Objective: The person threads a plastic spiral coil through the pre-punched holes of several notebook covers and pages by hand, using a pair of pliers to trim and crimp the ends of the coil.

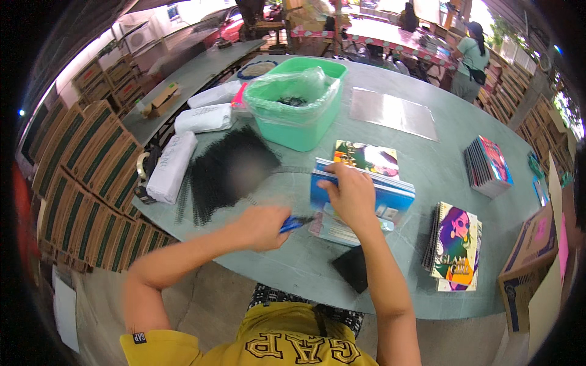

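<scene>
My right hand (349,194) presses down on the near left edge of a stack of blue-covered notebooks (390,196) lying on the grey-green table (305,262). My left hand (261,227) is closed around a small blue-handled tool (293,224), its tip pointing at the stack's left edge. A colourful notebook cover (366,157) lies just behind the stack. A pile of black spiral binding coils (226,174) spreads to the left of my left hand.
A green plastic tub (296,100) lined with a clear bag stands behind. White wrapped bundles (174,165) lie left. Finished spiral notebooks (456,244) and another stack (488,165) sit right. Cardboard boxes (85,183) are piled left; a carton (531,256) right. A person (470,61) stands far back.
</scene>
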`<state>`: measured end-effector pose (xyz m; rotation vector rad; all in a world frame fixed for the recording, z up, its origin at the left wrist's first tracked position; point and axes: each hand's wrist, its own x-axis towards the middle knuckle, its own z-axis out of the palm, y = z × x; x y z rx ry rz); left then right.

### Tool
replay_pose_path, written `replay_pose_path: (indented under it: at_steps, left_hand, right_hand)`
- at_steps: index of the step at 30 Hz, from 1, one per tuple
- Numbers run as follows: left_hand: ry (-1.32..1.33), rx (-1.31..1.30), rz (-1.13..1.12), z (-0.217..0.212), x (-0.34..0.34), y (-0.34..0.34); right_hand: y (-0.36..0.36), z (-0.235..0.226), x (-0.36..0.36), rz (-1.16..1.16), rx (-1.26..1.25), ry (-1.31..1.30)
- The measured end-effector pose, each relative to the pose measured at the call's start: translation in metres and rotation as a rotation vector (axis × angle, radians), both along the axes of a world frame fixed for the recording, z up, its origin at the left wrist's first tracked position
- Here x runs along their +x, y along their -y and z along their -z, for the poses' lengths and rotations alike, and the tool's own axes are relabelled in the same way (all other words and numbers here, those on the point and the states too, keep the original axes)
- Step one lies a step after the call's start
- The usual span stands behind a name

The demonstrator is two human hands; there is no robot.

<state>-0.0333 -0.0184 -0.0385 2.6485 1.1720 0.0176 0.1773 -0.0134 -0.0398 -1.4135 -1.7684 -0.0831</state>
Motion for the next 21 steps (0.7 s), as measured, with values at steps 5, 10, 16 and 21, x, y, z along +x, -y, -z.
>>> replay_pose_path:
  at_steps: [5,10,16,21]
  left_hand:
    - [-0.031,0.159,0.14,0.084,0.004,0.004]
    - [0.328,-0.371,0.046,0.089,0.12,0.045]
    - [0.615,-0.047,0.119,0.031,0.077,0.03]
    - [0.771,0.431,-0.055,-0.002,0.031,-0.018]
  right_hand:
    - [0.001,-0.003,-0.019,-0.055,-0.008,-0.034]
    - [0.016,-0.012,-0.019,-0.014,0.023,-0.109]
    - [0.05,-0.009,0.065,0.153,-0.041,0.087]
    - [0.057,-0.01,0.06,0.137,-0.065,-0.023]
